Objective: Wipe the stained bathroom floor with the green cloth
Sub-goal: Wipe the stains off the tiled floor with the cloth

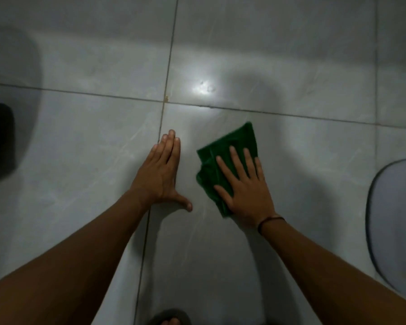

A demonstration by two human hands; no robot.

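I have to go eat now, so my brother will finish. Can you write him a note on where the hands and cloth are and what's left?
Left hand: flat on the floor, fingers together, holding nothing.
Right hand: open, pressing flat on the cloth.
Cloth: folded, on the tile right of the left hand.
Done: cannot tell how much is wiped.
Left: a yellowish stain sits where the grout lines cross, beyond the left hand; the cloth has not reached it. Push the cloth there and rub.
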